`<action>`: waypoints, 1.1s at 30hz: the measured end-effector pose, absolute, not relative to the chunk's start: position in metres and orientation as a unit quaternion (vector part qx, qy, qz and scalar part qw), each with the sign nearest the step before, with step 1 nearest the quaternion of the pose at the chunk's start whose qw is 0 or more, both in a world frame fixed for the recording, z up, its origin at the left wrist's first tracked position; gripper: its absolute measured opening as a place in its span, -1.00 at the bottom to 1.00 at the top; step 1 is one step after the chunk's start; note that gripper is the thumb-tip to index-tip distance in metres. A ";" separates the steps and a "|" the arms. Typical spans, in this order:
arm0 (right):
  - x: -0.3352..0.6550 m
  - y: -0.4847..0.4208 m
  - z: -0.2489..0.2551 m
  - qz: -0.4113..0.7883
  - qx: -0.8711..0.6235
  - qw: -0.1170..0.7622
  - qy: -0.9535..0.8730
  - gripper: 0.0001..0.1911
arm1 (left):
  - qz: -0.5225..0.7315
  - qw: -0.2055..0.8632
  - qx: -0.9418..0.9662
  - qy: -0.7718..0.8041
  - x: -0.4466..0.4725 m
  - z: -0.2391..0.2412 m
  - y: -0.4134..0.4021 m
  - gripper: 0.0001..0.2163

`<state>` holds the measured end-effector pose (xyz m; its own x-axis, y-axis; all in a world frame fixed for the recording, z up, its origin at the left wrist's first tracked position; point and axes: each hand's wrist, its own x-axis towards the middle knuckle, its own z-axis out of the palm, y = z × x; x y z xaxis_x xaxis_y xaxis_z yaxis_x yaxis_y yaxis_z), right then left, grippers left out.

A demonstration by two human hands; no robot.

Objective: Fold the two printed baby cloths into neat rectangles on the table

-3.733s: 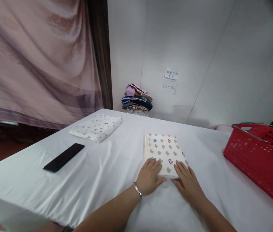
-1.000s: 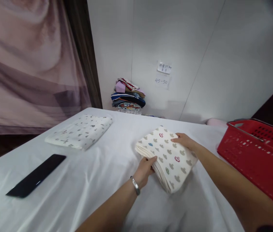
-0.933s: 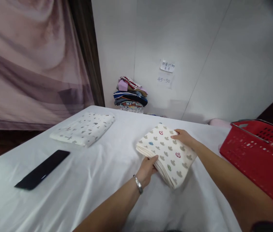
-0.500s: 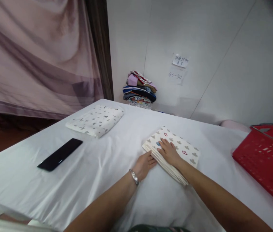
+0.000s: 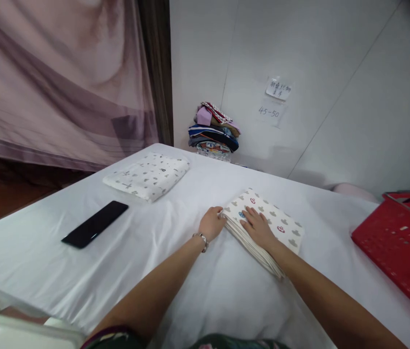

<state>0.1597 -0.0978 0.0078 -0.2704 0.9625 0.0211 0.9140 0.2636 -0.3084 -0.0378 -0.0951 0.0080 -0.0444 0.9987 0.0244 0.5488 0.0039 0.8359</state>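
A folded white cloth (image 5: 274, 218) with grey, red and blue prints lies on the white-covered table (image 5: 176, 271), its layered edge facing me. My right hand (image 5: 259, 228) rests flat on top of it, fingers spread. At the cloth's left corner, my left hand (image 5: 212, 223), with a silver bracelet at the wrist, is closed on the edge; its fingertips are partly hidden. Farther left lies a second folded white cloth (image 5: 149, 175) with small grey prints, out of reach of both hands.
A black phone-like slab (image 5: 96, 224) lies on the left part of the table. To the right stands a red perforated basket (image 5: 394, 242) with a handle. Behind the far edge rises a stack of folded clothes (image 5: 215, 131) against the wall. A curtain (image 5: 59, 87) hangs at left.
My left hand has moved up along the front edge to the cloth's left corner and closed there. My right hand stays flat on the cloth. The view has shifted slightly.
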 end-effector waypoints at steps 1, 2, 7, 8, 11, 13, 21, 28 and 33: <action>0.160 -0.098 0.008 0.120 -0.595 0.110 -0.787 -0.43 | 0.348 0.307 0.623 0.630 -0.035 0.008 -0.094 -0.68; 0.161 -0.098 0.008 0.123 -0.594 0.121 -0.786 -0.44 | 0.346 0.297 0.630 0.629 -0.032 0.008 -0.094 -0.69; 0.165 -0.102 0.007 0.145 -0.558 0.171 -0.799 -0.45 | 0.367 0.249 0.644 0.623 -0.029 0.002 -0.092 -0.77; 0.166 -0.103 0.008 0.149 -0.548 0.174 -0.805 -0.45 | 0.374 0.244 0.645 0.620 -0.030 0.000 -0.092 -0.78; 0.166 -0.105 0.009 0.153 -0.527 0.169 -0.819 -0.44 | 0.387 0.251 0.635 0.620 -0.032 -0.006 -0.091 -0.79; 0.165 -0.106 0.011 0.153 -0.520 0.160 -0.825 -0.43 | 0.388 0.258 0.631 0.620 -0.033 -0.008 -0.091 -0.78; 0.166 -0.109 0.013 0.133 -0.505 0.163 -0.837 -0.45 | 0.359 0.205 0.707 0.574 -0.043 -0.011 -0.091 -0.78; 0.153 -0.113 0.026 0.036 -0.445 0.216 -0.868 -0.70 | 0.364 0.091 0.757 0.534 -0.046 -0.011 -0.096 -0.75; 0.142 -0.120 0.029 0.002 -0.474 0.172 -0.863 -0.76 | 0.358 0.065 0.792 0.490 -0.045 -0.008 -0.094 -0.85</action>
<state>0.1421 -0.1201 0.0288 -0.4912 0.8196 0.2949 0.8184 0.5502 -0.1660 -0.0453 -0.0942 -0.0082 0.2634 0.8231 0.5031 0.7297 -0.5111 0.4542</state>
